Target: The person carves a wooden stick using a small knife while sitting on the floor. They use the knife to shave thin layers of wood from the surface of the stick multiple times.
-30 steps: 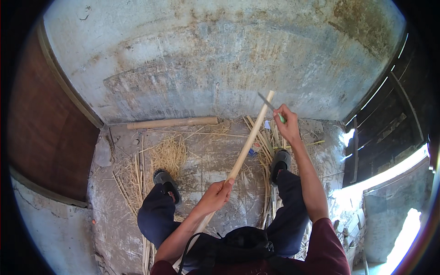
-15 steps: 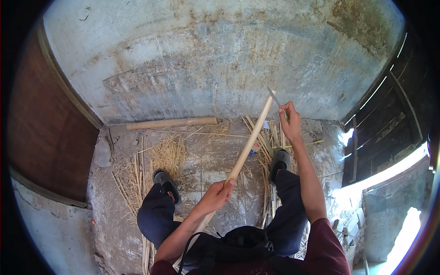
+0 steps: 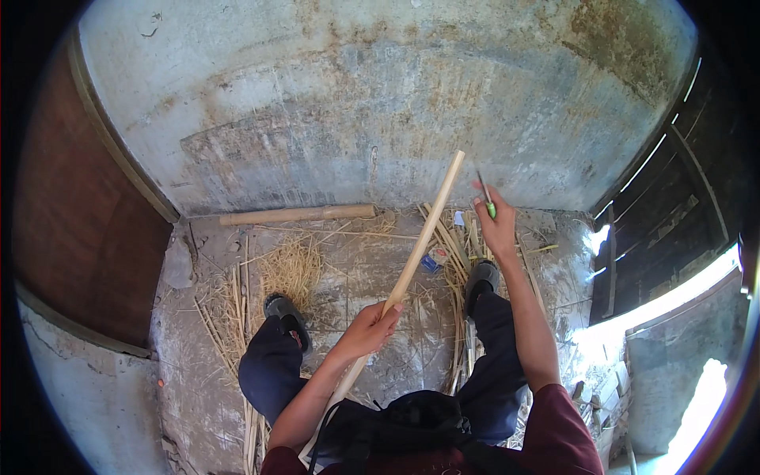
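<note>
In the middle of the frame, a long pale strip of wood slants from the lower centre up to the right, its far end in front of the wall. The left hand, at lower centre, has its grip closed around the strip. Right of centre, the right hand has its grip closed around the green handle of a small knife; the blade points upward, just beside the strip's far end and apart from it. On the floor, left of centre, lies a heap of straw, with a bamboo pole above it along the wall's foot. Right of centre are loose sticks and a small blue packet; whether it holds anything, I cannot tell.
</note>
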Action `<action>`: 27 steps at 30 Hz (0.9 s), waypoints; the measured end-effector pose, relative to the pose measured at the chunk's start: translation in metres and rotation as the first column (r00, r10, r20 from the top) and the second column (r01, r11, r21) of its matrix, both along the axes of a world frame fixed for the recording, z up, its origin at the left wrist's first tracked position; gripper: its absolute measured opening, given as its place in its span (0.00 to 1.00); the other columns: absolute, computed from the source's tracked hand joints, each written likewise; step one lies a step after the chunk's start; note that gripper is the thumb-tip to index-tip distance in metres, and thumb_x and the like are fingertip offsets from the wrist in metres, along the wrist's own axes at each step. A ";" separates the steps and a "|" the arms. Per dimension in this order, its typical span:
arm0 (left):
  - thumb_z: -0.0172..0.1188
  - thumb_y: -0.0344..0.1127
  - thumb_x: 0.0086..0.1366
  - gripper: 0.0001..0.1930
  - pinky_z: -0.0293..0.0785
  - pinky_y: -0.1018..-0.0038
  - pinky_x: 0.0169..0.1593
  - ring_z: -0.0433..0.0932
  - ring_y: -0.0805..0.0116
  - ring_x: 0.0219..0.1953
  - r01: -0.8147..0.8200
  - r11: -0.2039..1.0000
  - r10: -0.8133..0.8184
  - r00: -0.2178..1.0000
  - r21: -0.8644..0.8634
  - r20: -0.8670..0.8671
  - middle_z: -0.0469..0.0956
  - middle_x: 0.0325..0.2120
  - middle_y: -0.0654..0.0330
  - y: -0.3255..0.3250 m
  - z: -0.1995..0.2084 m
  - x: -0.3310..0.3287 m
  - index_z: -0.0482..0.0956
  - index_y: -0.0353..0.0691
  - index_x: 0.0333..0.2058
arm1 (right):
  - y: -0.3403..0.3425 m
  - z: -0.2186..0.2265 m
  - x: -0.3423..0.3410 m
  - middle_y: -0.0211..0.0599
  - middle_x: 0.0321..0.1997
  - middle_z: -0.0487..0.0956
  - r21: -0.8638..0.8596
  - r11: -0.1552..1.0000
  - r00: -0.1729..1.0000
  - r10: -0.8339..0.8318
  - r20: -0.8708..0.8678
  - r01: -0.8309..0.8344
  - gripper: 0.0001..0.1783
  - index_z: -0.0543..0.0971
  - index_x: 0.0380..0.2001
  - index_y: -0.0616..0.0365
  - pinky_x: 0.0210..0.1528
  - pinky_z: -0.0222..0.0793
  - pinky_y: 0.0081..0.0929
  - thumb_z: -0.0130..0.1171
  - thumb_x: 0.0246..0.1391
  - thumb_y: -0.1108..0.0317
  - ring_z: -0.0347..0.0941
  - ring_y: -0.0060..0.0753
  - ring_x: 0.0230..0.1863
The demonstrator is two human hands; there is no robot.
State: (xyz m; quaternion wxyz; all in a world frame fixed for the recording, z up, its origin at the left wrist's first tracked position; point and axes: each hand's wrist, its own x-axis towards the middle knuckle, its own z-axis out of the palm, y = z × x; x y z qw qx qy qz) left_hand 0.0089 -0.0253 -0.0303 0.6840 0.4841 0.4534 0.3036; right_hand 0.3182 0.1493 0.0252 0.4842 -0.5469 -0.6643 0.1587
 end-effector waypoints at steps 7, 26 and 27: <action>0.53 0.50 0.82 0.22 0.70 0.61 0.33 0.77 0.61 0.27 0.010 0.960 0.079 0.950 0.280 -0.303 0.75 0.23 0.55 0.009 -0.030 0.007 0.77 0.32 0.43 | -0.025 -0.003 -0.034 0.45 0.39 0.82 0.085 0.918 0.890 0.347 0.295 -0.386 0.15 0.86 0.54 0.57 0.46 0.76 0.44 0.59 0.67 0.70 0.81 0.51 0.41; 0.66 0.47 0.73 0.18 0.75 0.50 0.45 0.85 0.46 0.39 0.376 0.786 0.294 0.472 0.491 -0.831 0.85 0.34 0.46 0.064 0.096 -0.007 0.80 0.37 0.48 | -0.026 -0.033 -0.039 0.51 0.25 0.80 -0.081 0.903 0.848 0.424 0.318 -0.421 0.21 0.87 0.43 0.58 0.50 0.68 0.47 0.53 0.73 0.53 0.77 0.57 0.32; 0.66 0.47 0.73 0.18 0.75 0.50 0.45 0.85 0.46 0.39 0.374 0.783 0.304 0.467 0.497 -0.830 0.85 0.34 0.46 0.069 0.104 -0.009 0.80 0.37 0.48 | -0.024 -0.033 -0.039 0.51 0.25 0.80 -0.071 0.902 0.847 0.426 0.319 -0.426 0.21 0.87 0.43 0.58 0.50 0.68 0.47 0.53 0.73 0.53 0.77 0.57 0.32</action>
